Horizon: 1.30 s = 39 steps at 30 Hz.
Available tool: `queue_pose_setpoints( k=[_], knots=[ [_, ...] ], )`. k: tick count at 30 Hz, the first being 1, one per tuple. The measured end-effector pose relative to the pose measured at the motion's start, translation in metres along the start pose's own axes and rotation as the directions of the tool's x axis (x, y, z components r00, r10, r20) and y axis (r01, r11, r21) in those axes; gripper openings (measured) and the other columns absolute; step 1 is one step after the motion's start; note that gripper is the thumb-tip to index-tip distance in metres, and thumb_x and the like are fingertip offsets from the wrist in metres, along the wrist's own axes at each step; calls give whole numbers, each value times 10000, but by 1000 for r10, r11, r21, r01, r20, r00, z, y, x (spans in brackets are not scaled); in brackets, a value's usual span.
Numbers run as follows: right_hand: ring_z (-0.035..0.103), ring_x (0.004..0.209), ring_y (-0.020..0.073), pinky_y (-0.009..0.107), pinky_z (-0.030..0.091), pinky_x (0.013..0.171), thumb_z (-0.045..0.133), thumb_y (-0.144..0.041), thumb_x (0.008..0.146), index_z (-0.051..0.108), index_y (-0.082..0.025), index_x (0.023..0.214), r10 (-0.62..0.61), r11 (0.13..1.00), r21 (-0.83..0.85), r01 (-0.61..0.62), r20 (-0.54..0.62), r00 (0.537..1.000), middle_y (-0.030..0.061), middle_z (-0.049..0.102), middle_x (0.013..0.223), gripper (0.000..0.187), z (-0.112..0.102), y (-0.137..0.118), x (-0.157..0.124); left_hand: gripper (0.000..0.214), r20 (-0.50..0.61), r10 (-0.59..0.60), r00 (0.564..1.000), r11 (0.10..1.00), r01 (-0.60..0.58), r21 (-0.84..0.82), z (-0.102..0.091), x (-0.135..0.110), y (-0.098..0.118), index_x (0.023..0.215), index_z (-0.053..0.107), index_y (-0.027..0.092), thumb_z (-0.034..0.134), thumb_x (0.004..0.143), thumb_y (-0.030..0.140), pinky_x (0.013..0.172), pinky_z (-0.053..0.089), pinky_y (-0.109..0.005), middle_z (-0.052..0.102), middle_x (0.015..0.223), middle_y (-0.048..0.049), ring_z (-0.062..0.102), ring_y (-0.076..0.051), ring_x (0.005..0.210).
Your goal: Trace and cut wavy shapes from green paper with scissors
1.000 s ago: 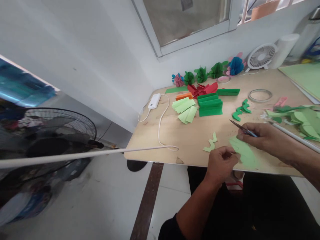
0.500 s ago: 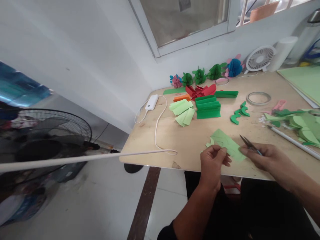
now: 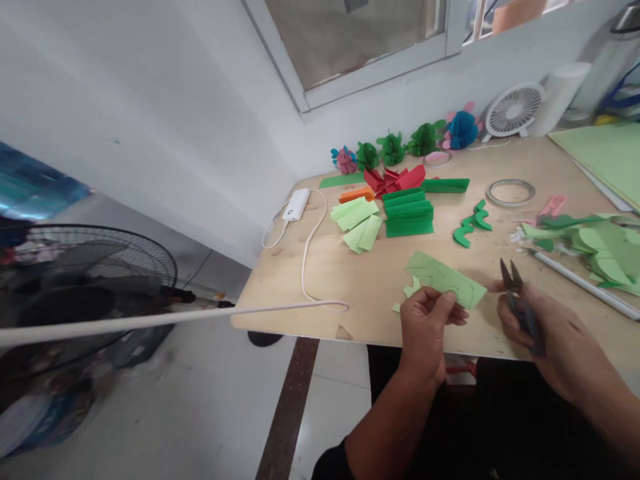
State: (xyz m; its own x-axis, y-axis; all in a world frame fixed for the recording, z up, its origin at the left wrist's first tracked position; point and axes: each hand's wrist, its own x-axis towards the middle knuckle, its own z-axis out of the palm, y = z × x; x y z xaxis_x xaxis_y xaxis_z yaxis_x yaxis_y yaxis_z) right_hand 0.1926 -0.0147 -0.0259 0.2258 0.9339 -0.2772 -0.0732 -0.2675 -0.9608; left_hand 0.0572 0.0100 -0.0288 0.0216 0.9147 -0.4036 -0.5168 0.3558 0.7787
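My left hand (image 3: 426, 325) pinches a light green paper piece (image 3: 443, 278) with pencil lines drawn on it, lifted just above the near edge of the wooden table (image 3: 350, 267). My right hand (image 3: 543, 333) grips small scissors (image 3: 520, 303), blades slightly apart and pointing away from me, a little right of the paper and not touching it. A small light green offcut (image 3: 411, 289) lies on the table under the held paper.
Stacks of folded light green (image 3: 358, 221), dark green (image 3: 409, 211), red (image 3: 395, 179) and orange (image 3: 355, 194) paper lie mid-table. Paper flowers (image 3: 391, 148), a desk fan (image 3: 513, 110), tape rings (image 3: 511, 192), a power bank (image 3: 295, 204) with cable, and green cutouts (image 3: 595, 243) surround them. A floor fan (image 3: 90, 293) stands left.
My left hand lifted and turned the green paper from flat on the table to held up. My right hand drew the scissors back to the right, off the paper.
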Motion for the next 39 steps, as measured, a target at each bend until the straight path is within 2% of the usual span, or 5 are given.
queue_pose_setpoints(
  k=[3,9,19,27,39],
  knots=[
    [303,468,114,265,303,453,497,-590,871,623,-247,872,78,976,205,-74,-13,997,-54,411,515,365,6,12,-16,331,-58,32,998,995,-37,-92,8,-1,2,611,534,164,814,622,340,660,477,-248,611,576,6,575,-95,555],
    [387,475,155,316,396,484,489,-612,867,588,-273,696,170,961,213,-176,46,984,-34,398,494,393,28,26,-39,254,-97,20,995,982,-38,-186,18,-5,-3,632,571,166,802,623,269,690,467,-245,622,646,2,569,-97,629],
    [354,501,138,295,365,482,510,-598,873,494,-254,517,113,958,262,-116,26,993,-14,403,508,495,43,25,-37,360,-2,-107,994,946,101,-308,24,-15,-2,668,470,186,809,647,305,404,303,-153,530,541,43,417,-38,428],
    [455,528,156,307,430,488,602,-653,784,576,-281,607,59,985,165,-44,-83,995,3,524,578,414,46,19,-35,388,-5,-124,992,951,117,-286,25,-16,-3,678,482,187,819,634,373,318,201,-142,526,525,53,361,-17,357],
    [387,420,154,310,399,409,406,-576,908,423,-287,509,-176,982,-87,168,-93,980,-3,440,447,494,49,9,-34,409,-3,-113,994,950,108,-292,24,-20,-1,681,471,186,815,659,405,273,182,-145,522,510,70,315,-13,287]
  ],
)
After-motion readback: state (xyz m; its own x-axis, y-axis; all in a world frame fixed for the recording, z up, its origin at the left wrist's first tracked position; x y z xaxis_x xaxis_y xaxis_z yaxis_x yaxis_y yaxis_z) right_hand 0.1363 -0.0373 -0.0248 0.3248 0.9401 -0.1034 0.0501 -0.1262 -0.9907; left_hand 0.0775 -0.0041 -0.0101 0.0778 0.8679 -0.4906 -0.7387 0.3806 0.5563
